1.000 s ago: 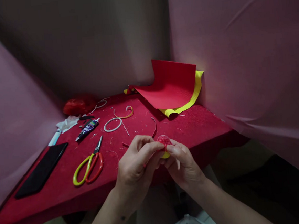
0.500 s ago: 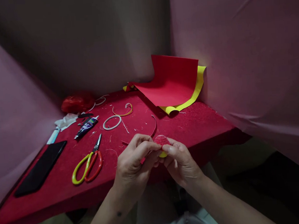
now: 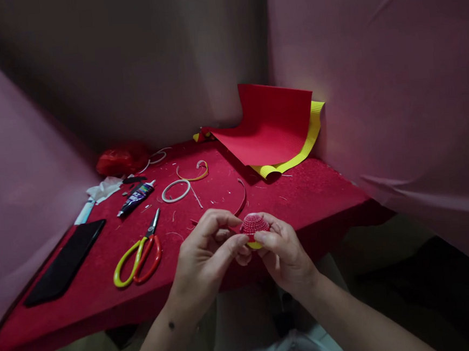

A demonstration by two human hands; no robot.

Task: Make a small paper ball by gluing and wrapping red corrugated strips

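Note:
Between my hands is a small dome of coiled red corrugated paper [image 3: 254, 223], with a yellow part showing at its bottom. My left hand [image 3: 210, 247] pinches its left side, thumb at the red band along the lower rim and index finger raised near the dome. On the other side my right hand [image 3: 283, 247] grips it with the thumb on the front rim and fingers behind. The underside is hidden by my fingers. Just beyond my left hand lies a curled red paper strip [image 3: 243, 195].
Scissors [image 3: 148, 244] with yellow and red handles lie left on the red-covered table [image 3: 301, 202]. A black phone-like slab [image 3: 66, 264], a glue tube [image 3: 136, 198], a white ring [image 3: 176, 191] and a red plastic bag [image 3: 120, 159] are beyond. Red corrugated sheet [image 3: 277, 126] rests on yellow at the back.
My left fingers have loosened and spread from the dome, the index finger lifting while the thumb stays at the rim. More of the red dome shows now.

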